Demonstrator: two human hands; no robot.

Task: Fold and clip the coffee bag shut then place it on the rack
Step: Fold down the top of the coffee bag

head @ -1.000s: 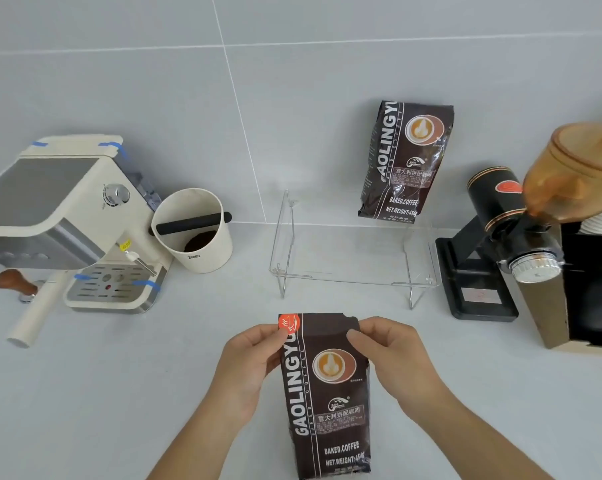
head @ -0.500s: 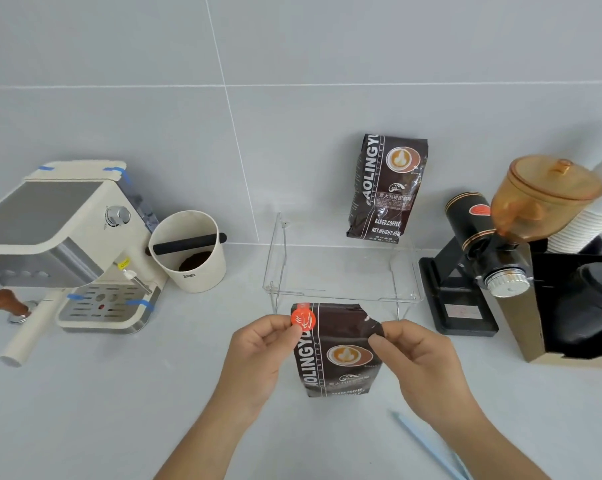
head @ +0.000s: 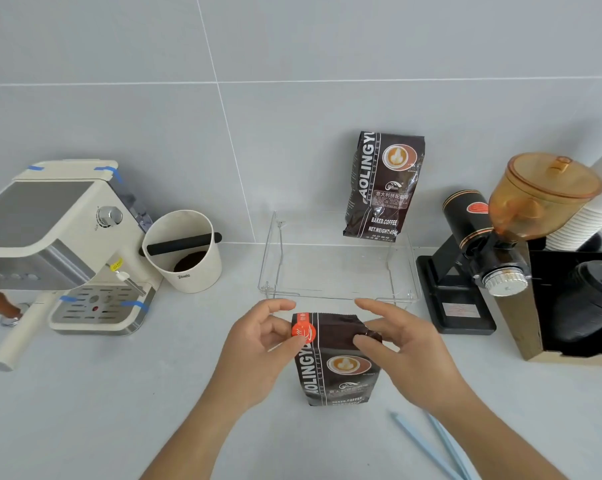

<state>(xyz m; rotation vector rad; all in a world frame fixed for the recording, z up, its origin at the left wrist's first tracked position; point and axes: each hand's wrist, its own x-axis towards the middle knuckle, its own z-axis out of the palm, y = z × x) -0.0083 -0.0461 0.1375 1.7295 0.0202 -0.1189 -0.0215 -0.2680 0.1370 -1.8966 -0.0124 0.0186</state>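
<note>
left hand (head: 258, 344) pinches coffee bag (head: 335, 358) top-left corner; right hand (head: 401, 344) pinches top-right corner | bag upright on counter (head: 119, 410), near clear rack (head: 337, 268); light-blue clip (head: 427, 445) lies beside

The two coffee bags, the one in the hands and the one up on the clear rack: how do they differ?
The held bag stands on the counter in front of the clear rack; the rack bag sits on top, leaning against the wall.
The left hand and right hand pinch the held bag's top corners; nothing touches the rack bag.
The held bag's top looks folded down, so it appears shorter; the rack bag stands full height.
Both share the same dark brown print and latte logo.
</note>
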